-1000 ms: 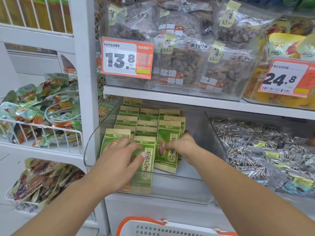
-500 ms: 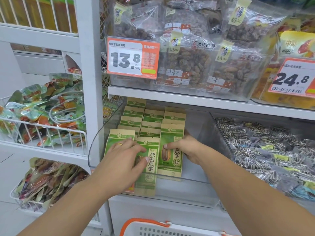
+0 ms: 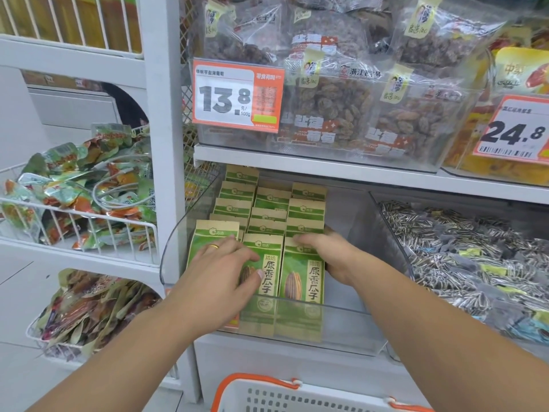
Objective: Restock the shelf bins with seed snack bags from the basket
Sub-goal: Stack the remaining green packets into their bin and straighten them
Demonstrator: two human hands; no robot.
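Hands squaring front row so bags face out: left hand (image 3: pixel 221 275) flat, pressing middle bag (image 3: pixel 269 281); right hand (image 3: pixel 329 257) gripping right bag (image 3: pixel 303 281) in clear bin (image 3: pixel 341 328).

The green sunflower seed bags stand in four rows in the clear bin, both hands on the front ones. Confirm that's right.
Not quite: the head view shows the green sunflower seed bags in three rows, not four, in the clear bin. The left hand and right hand are indeed on the front ones.
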